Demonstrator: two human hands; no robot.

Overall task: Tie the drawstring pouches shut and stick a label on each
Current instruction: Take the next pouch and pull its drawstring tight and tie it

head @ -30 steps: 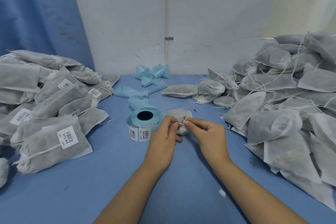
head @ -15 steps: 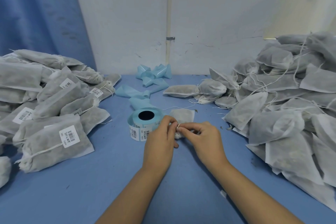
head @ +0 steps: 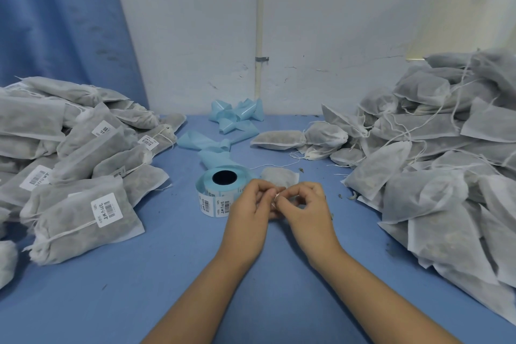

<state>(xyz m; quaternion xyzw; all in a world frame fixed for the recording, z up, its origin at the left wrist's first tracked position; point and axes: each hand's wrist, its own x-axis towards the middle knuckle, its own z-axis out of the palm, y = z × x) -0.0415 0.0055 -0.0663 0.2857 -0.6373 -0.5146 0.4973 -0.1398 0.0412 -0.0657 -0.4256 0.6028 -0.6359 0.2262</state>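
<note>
The left hand (head: 247, 212) and right hand (head: 308, 211) hide the neck of the grey fabric drawstring pouch (head: 279, 177), and print on the white barcode label (head: 106, 210) is unreadably small.

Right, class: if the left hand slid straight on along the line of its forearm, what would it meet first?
Probably the small pouch whose string it pinches, lying just beyond the left hand; the label roll sits left of that line, though depth is unclear.

My one camera rides on my head, wide-angled, facing forward and down across the table (head: 156, 282). My left hand (head: 247, 211) and right hand (head: 311, 211) lie near, at centre. The wall (head: 321, 36) stands far ahead, with the left pile (head: 69, 176) and right pile (head: 446, 162) at the frame's edges.
</note>
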